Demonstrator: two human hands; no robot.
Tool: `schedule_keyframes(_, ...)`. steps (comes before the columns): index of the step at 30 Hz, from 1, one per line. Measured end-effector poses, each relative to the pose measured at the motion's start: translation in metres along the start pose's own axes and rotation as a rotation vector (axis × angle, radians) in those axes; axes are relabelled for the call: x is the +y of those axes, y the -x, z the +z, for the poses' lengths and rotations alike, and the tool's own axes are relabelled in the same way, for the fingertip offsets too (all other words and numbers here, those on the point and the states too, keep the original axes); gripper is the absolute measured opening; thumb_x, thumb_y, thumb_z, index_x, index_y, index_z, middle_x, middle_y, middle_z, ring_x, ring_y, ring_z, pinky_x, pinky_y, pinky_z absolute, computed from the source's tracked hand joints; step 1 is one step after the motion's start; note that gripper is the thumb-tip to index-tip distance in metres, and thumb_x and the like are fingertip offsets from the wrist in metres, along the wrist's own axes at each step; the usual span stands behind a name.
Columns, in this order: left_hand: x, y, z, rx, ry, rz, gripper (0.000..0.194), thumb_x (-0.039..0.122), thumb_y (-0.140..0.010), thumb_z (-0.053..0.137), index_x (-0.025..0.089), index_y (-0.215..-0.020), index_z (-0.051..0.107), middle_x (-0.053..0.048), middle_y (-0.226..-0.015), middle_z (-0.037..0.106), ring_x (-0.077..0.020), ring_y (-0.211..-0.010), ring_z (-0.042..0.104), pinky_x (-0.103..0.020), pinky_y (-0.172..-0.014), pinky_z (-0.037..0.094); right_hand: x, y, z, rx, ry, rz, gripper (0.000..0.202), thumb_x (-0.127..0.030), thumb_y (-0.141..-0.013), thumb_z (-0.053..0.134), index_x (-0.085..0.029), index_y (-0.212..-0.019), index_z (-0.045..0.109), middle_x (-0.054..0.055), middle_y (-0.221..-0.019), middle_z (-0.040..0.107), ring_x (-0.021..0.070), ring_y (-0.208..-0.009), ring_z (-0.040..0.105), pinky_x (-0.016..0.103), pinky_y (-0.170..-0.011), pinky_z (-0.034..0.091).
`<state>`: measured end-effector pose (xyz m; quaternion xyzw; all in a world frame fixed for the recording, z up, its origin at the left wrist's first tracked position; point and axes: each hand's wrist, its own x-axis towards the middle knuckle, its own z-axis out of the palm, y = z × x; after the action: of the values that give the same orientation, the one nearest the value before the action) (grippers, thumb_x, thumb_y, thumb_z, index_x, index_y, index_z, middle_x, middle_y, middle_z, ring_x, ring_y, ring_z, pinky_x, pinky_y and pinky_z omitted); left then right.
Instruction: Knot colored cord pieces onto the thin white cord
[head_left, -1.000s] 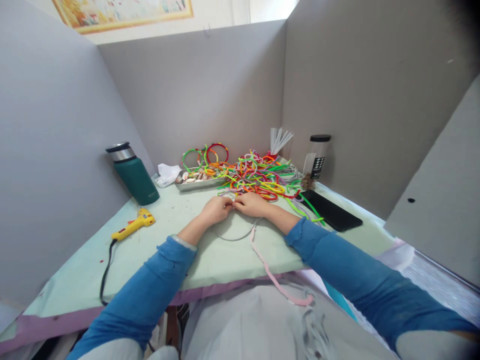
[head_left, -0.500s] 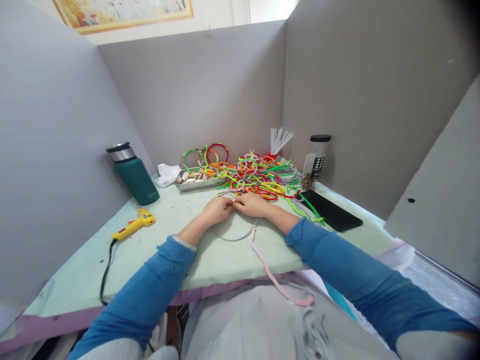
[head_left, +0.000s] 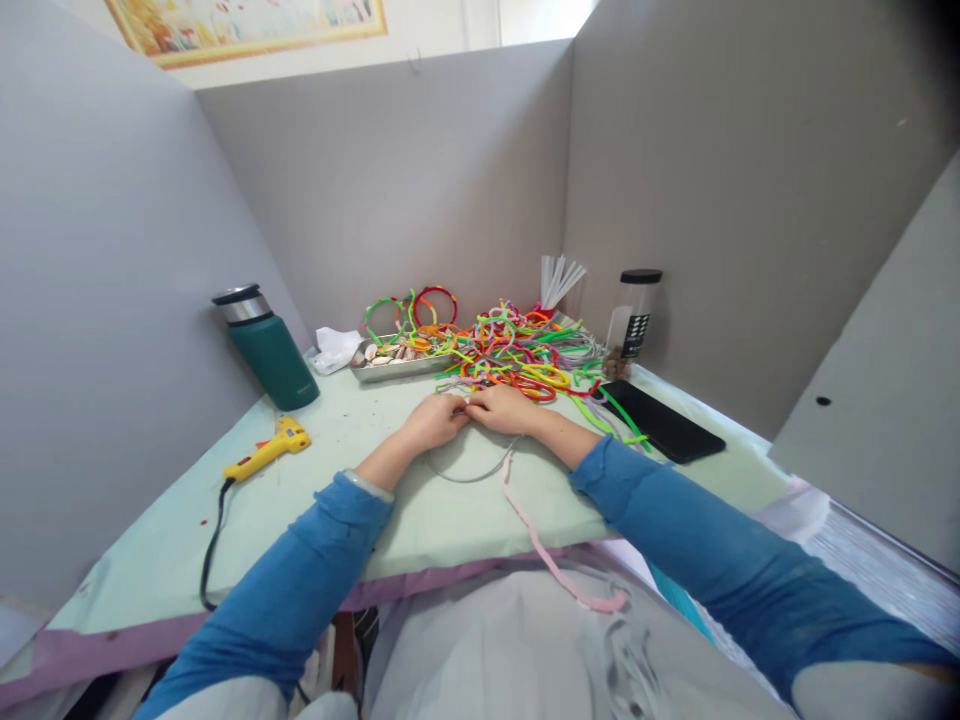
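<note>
My left hand (head_left: 435,420) and my right hand (head_left: 501,408) meet fingertip to fingertip over the middle of the table. Both are closed in a pinch at the far side of a thin grey hoop (head_left: 471,480). Only the hoop's near arc shows; its far part is hidden by the hands. A fuzzy pink pipe cleaner (head_left: 534,535) starts by the hoop's right side. It runs over the table edge, and its curled end lies on my lap.
Beyond the hands lie a heap of coloured pipe cleaners (head_left: 517,350) and a metal tray (head_left: 405,372) of shells. At left are a yellow glue gun (head_left: 262,455) and a green bottle (head_left: 271,360). A black phone (head_left: 664,420) and a clear jar (head_left: 634,320) are at right.
</note>
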<state>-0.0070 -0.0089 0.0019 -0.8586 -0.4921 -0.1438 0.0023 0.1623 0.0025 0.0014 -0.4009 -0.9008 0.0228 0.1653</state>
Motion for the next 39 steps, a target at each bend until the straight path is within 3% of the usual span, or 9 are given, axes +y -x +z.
schedule_keyframes(39,0.0004,0.0000,0.0002,-0.008,-0.017,0.013,0.026,0.033,-0.080,0.047,0.018,-0.092,0.065,-0.006,-0.088,0.068,-0.0172,-0.077,0.059,-0.024,-0.068,0.042,0.0015,-0.0006,0.0021,0.019,-0.010,-0.010,0.031,-0.032,-0.086,0.039,-0.017,-0.087,0.067,0.005,-0.086,0.068,0.0144,-0.072,0.055,0.023,-0.058,0.030)
